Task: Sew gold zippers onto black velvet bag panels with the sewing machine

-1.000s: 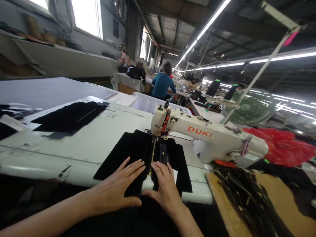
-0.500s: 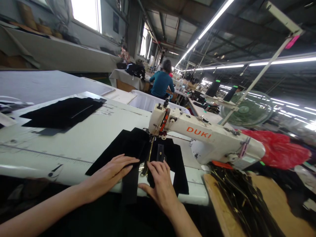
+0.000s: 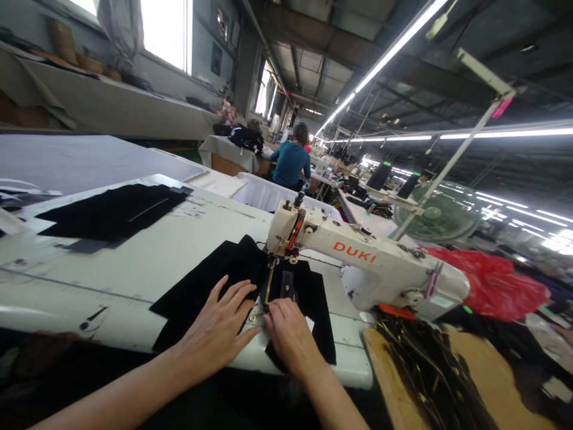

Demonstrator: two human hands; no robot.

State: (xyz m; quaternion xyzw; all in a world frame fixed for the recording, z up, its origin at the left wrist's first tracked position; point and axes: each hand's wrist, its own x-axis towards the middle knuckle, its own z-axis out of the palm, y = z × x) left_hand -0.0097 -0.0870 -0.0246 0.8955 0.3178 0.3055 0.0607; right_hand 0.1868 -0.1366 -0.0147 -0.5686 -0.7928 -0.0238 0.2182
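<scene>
On the far left of the long white sewing table (image 3: 134, 263) lies a separate flat stack of black cut fabric pieces (image 3: 111, 209), set well apart from the work. Nearer the middle, the left hand (image 3: 219, 331) rests open, fingers spread, palm down on the black velvety fabric panel (image 3: 210, 280), seemingly to keep it flat. Just beside it, the right hand (image 3: 289, 334) presses with loosely curled fingers on the panel beneath the white Duki sewing machine (image 3: 358, 263), gripping nothing.

matt black cloth (image 3: 210, 283); glossy white enamelled sewing machine (image 3: 371, 269)
</scene>
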